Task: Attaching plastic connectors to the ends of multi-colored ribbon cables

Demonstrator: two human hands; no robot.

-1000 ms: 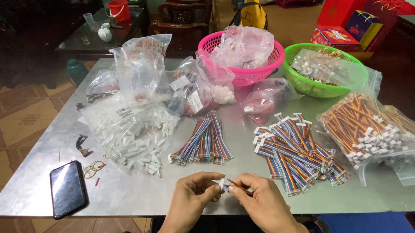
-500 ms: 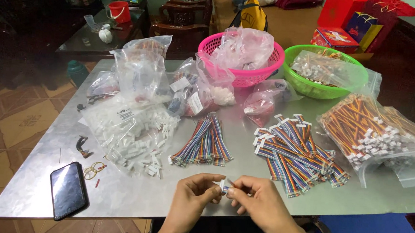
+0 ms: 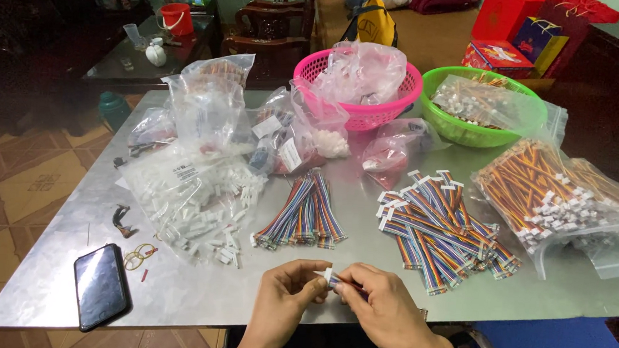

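Observation:
Both hands meet at the near edge of the metal table (image 3: pixel 194 296). My left hand (image 3: pixel 284 294) pinches a small white plastic connector (image 3: pixel 328 275) between thumb and fingers. My right hand (image 3: pixel 380 304) holds the short rainbow ribbon cable (image 3: pixel 342 285) that ends at that connector; most of the cable is hidden under the fingers. A bundle of bare rainbow cables (image 3: pixel 303 213) lies just beyond the hands. To the right lies a pile of cables with white connectors (image 3: pixel 442 229).
An open bag of white connector housings (image 3: pixel 193 199) lies at the left. A black phone (image 3: pixel 100 285) and rubber bands (image 3: pixel 140 255) rest near the front left. A pink basket (image 3: pixel 358 84), a green basket (image 3: pixel 485 106) and a bagged cable heap (image 3: pixel 559 193) stand farther back.
The hands stayed at the same spot near the table edge. Fingers shifted slightly on the connector and cable end.

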